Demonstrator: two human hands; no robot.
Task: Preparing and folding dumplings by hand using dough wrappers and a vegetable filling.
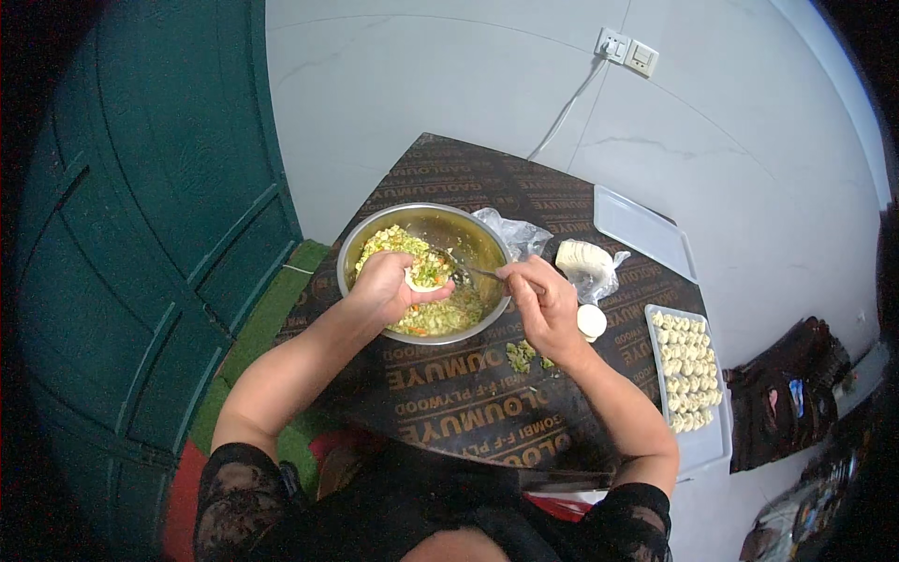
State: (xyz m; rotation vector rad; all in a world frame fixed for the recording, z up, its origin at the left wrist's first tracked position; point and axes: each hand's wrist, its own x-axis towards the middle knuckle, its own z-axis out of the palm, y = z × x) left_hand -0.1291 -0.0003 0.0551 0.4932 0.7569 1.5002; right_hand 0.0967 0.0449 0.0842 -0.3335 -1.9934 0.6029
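Observation:
My left hand (385, 286) cups a round dough wrapper (423, 287) over the big stainless steel bowl (341, 270). Chopped vegetable filling (430, 268) with green and orange bits is heaped on that wrapper. In my right hand (542, 302), at the bowl's right rim, is the handle of a metal spoon (484, 272). The spoon's far end reaches to the filling above the wrapper. More chopped filling (449, 315) lies in the bowl, piled higher on its far left side. Just right of my right hand sits a small stack of round wrappers (592, 321).
A plastic bag of stacked wrappers (585, 263) and a crumpled clear bag (516, 235) lie beyond my right hand. Filling scraps (521, 357) dot the printed plywood table (463, 400). Rows of dumplings fill much of a tray (695, 449); a plastic lid (645, 228) lies behind.

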